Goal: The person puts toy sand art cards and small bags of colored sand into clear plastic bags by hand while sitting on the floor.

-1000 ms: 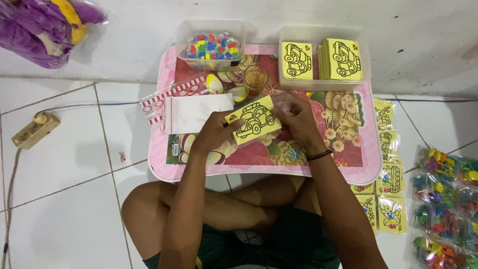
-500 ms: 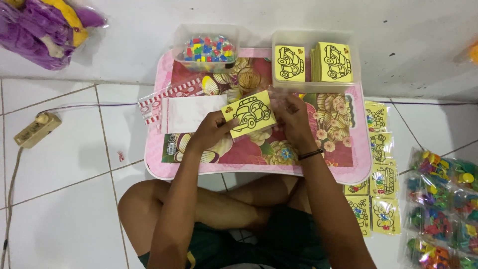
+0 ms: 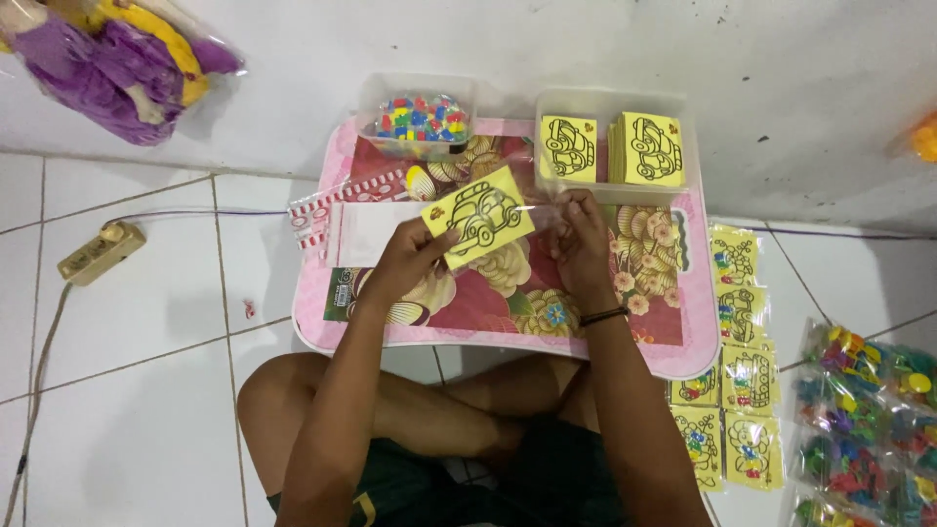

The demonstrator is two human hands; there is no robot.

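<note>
Yellow card (image 3: pixel 477 216) pinched between both hands, perhaps inside clear sleeve (image 3: pixel 543 209).

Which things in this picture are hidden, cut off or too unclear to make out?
Head view only:
- Right hand: a clear bag seems to be in its fingers, too transparent to be sure.
- Left hand covers the lower left corner of the yellow car card.
- Packets of coloured pieces: cut off by the right edge.

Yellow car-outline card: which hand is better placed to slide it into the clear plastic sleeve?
Left. The left hand already grips the yellow car-outline card; the right hand is on the clear plastic sleeve beside it.
</note>
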